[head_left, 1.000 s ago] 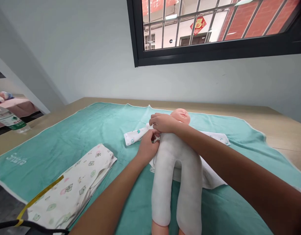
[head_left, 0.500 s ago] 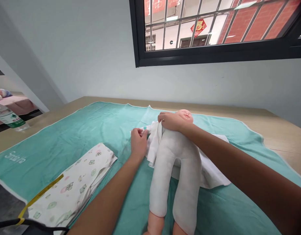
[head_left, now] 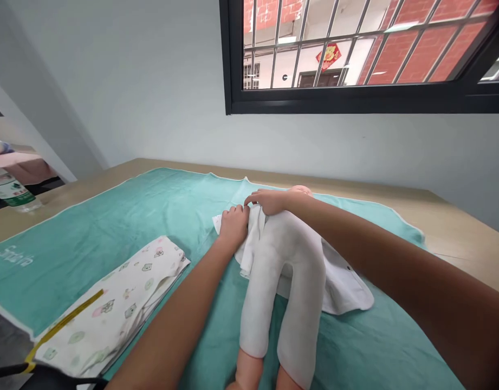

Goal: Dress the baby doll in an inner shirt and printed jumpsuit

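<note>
A baby doll point(head_left: 287, 271) with a grey cloth body lies on its back on a teal towel point(head_left: 123, 227), legs toward me. Under it is a white printed garment point(head_left: 342, 281), spread open. My left hand point(head_left: 234, 225) is closed on the garment's bunched sleeve at the doll's left shoulder. My right hand point(head_left: 269, 201) reaches across the doll's chest and pinches the same cloth, fingertips almost touching the left hand. The doll's head point(head_left: 300, 190) is mostly hidden behind my right wrist.
A folded patterned cloth point(head_left: 111, 309) with a yellow strap point(head_left: 60, 327) lies at the near left of the towel. A plastic water bottle point(head_left: 7, 189) stands on the wooden table point(head_left: 456, 238) at far left. A wall with a barred window point(head_left: 355, 49) is behind.
The sleeve that lay stretched out to the left has been gathered up against the doll's shoulder. Both hands have come together there, and the doll has shifted slightly.
</note>
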`<state>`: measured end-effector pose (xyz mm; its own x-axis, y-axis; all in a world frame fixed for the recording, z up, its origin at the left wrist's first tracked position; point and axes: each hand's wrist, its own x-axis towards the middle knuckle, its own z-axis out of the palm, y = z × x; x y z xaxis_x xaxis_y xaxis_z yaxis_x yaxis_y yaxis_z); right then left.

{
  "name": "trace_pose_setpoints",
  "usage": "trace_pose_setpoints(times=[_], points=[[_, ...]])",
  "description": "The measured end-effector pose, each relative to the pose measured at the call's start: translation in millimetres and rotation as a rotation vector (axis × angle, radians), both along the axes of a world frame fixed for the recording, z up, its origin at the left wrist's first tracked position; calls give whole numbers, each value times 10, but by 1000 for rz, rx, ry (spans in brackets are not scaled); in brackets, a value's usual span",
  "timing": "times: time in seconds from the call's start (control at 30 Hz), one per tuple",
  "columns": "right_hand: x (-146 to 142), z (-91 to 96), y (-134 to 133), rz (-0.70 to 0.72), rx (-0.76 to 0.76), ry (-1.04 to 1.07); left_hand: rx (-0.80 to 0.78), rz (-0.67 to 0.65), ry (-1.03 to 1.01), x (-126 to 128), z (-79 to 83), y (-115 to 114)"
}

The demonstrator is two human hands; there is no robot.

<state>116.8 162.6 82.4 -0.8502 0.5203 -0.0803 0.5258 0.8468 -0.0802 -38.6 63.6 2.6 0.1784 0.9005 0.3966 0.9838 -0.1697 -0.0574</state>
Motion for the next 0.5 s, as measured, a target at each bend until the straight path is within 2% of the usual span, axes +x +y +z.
trace_pose_setpoints(times=[0.13, 0.3, 0.4, 0.5], points=[[87, 136, 13, 21, 64, -62, 56, 4, -20, -11, -49, 39], [316, 332, -104, 86, 206, -144, 89, 34, -32, -11, -88, 42], [451, 306, -194, 81, 354, -135, 119, 55, -68, -58, -60, 41], [543, 206, -286, -11, 414, -25, 139, 118, -134, -168, -31, 40]])
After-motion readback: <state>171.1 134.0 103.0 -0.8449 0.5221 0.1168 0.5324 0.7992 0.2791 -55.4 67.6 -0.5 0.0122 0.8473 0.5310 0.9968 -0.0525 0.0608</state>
